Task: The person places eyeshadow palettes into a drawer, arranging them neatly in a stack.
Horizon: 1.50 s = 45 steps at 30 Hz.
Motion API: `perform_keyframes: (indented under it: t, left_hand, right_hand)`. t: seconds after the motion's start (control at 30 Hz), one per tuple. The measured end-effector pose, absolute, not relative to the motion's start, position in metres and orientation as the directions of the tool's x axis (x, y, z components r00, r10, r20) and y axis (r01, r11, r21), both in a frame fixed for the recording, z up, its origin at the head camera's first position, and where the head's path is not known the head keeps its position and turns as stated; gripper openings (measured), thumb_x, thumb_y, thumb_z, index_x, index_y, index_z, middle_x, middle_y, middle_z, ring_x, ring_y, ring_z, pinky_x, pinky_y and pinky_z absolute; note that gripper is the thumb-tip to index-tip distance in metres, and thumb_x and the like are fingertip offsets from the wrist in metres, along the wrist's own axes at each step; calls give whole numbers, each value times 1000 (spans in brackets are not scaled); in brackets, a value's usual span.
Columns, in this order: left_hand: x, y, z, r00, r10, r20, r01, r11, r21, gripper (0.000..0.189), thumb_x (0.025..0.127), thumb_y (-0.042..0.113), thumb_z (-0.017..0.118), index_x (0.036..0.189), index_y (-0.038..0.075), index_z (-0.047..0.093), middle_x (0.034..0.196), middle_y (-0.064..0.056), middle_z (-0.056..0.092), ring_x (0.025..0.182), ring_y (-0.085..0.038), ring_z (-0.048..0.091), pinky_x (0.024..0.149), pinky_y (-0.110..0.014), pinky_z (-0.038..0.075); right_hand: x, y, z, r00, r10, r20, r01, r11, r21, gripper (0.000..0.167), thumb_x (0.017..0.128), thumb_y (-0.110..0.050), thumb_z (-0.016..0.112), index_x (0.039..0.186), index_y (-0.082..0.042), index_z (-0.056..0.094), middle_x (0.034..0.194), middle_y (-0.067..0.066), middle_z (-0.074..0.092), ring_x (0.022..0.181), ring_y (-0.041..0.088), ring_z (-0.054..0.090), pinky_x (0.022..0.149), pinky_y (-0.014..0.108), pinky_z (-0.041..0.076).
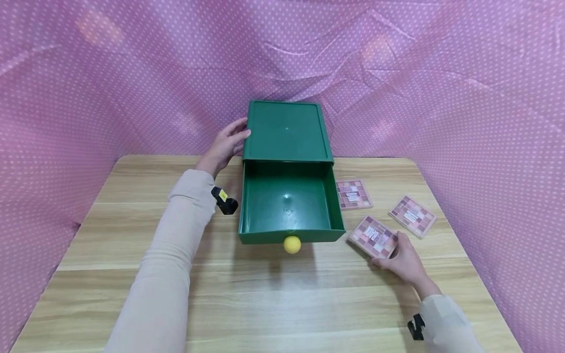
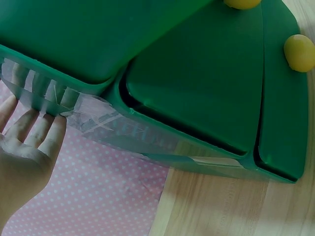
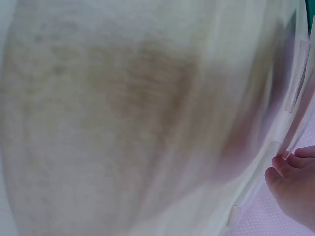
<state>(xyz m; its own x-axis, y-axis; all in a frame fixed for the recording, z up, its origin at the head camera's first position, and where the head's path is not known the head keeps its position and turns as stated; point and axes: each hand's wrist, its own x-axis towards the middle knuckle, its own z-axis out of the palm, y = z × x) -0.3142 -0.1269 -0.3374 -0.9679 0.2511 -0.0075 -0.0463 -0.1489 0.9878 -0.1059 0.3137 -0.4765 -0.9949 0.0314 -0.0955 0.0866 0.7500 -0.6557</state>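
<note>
A green drawer cabinet stands at the back middle of the table, its top drawer pulled out and bare inside. A yellow ball knob sits on that drawer's front. My left hand rests against the cabinet's left side; in the left wrist view its straight fingers touch the see-through side panel. Right of the drawer, my right hand pinches the near right edge of a pink eyeshadow palette between thumb and fingers. A shadow shows under the palette's left edge.
Two similar pink palettes lie on the wooden table: one palette beside the drawer, another palette farther right. Lower drawers with yellow knobs show in the left wrist view. Pink dotted cloth hangs behind and on both sides.
</note>
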Motion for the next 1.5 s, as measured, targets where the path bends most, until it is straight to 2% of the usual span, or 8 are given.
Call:
perform_keyframes:
  t: [0.13,0.4,0.6,0.8,1.0,1.2,1.3,1.5]
  left_hand:
    - [-314,-127,-337,-967,253,-4,-42,-147,988,51,87,16,53,134,13,32,137,-3,27,120,-14,31,93,-32,33]
    - [-313,-127,-337,-969,246,-12,-50,-148,988,52,86,16,54,134,14,33,138,-2,26,120,-14,30,93,-33,33]
    - [-313,-126,-338,-970,243,-13,-51,-150,987,53,86,16,55,134,13,32,139,-2,24,121,-14,29,93,-32,33]
    - [-310,-126,-336,-972,235,-18,-53,-143,988,53,86,16,54,134,14,32,139,-2,24,121,-14,29,93,-32,34]
    - [-310,-125,-336,-973,231,-22,-57,-145,988,53,86,16,54,134,14,32,139,-2,24,121,-15,30,93,-32,34]
    - [-313,-126,-339,-971,237,-19,-52,-136,989,53,86,16,54,134,15,32,139,-1,24,121,-14,29,94,-33,33]
    - [-314,-127,-340,-971,238,-5,-37,-133,990,52,86,18,55,133,15,33,138,-1,26,121,-14,29,94,-33,33]
    - [-311,-127,-340,-971,240,20,-18,-153,988,52,83,23,58,131,17,38,136,0,29,119,-11,32,92,-29,34]
  right_hand:
    - [-107,315,-471,-998,25,-55,55,744,-666,91,55,-34,80,120,5,29,107,19,43,92,33,46,84,52,33]
    - [-112,314,-446,-999,35,-26,44,767,-640,110,56,-38,79,131,10,14,125,34,26,108,51,29,87,62,22]
    - [-114,315,-427,-1000,12,-7,14,787,-617,106,60,-38,77,130,11,16,123,35,29,107,51,30,85,61,25]
    - [-119,313,-401,-1000,-15,-2,-10,786,-618,110,61,-33,77,134,9,5,128,36,22,111,52,25,86,62,22]
    - [-126,309,-379,-996,-64,67,-92,780,-619,105,60,-30,79,134,7,13,127,31,28,110,46,30,86,60,25]
    - [-129,301,-353,-994,-81,68,-105,787,-609,105,61,-31,78,132,11,12,125,31,30,104,42,36,84,56,30]
    - [-131,297,-342,-990,-103,99,-142,792,-594,100,60,-30,79,131,9,20,122,28,35,100,39,39,82,54,31]
    - [-133,286,-321,-989,-123,80,-147,816,-559,103,60,-36,77,134,4,17,128,26,30,111,47,29,84,62,25]
